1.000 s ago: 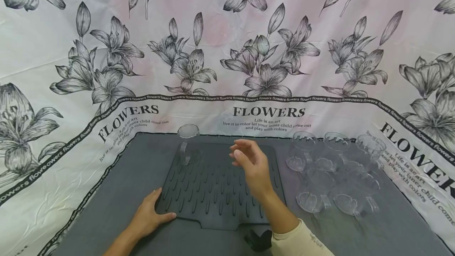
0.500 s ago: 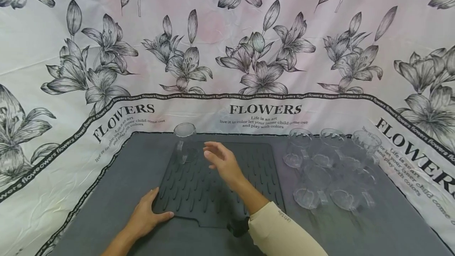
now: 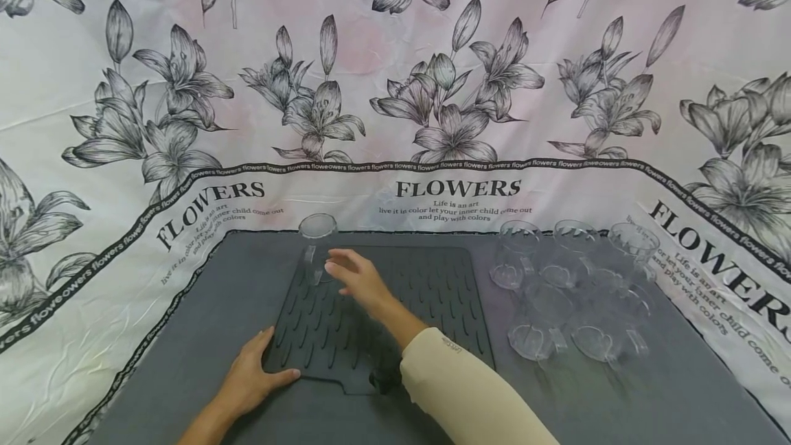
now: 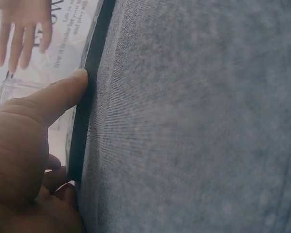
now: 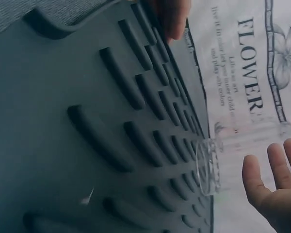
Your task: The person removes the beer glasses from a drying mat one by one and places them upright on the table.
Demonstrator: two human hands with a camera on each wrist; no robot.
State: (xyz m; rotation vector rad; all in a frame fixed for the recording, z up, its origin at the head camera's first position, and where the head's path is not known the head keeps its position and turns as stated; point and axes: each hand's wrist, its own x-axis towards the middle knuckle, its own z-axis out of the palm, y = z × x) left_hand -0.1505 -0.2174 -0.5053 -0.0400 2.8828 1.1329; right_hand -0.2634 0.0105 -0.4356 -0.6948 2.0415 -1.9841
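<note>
A clear glass mug (image 3: 318,249) stands on the far left corner of a dark ridged drying mat (image 3: 426,301). My right hand (image 3: 358,280) reaches across the mat, its fingers loosely extended just to the right of the mug. In the right wrist view these fingers are spread beside the mug (image 5: 208,167), with a visible gap there. My left hand (image 3: 250,376) rests at the mat's near left corner. Its thumb lies along the front edge and its fingers touch the left edge. In the left wrist view the thumb (image 4: 63,94) presses the mat's rim.
Several clear glass mugs (image 3: 533,342) stand in rows on the grey tabletop (image 3: 173,356), right of the mat. A white flower-printed cloth (image 3: 457,201) hangs behind and at both sides. A black device (image 3: 384,376) sits under my right wrist.
My right hand has moved left across the mat, from its middle right to beside the mug. The left hand stays at the mat's corner. The view has shifted slightly.
</note>
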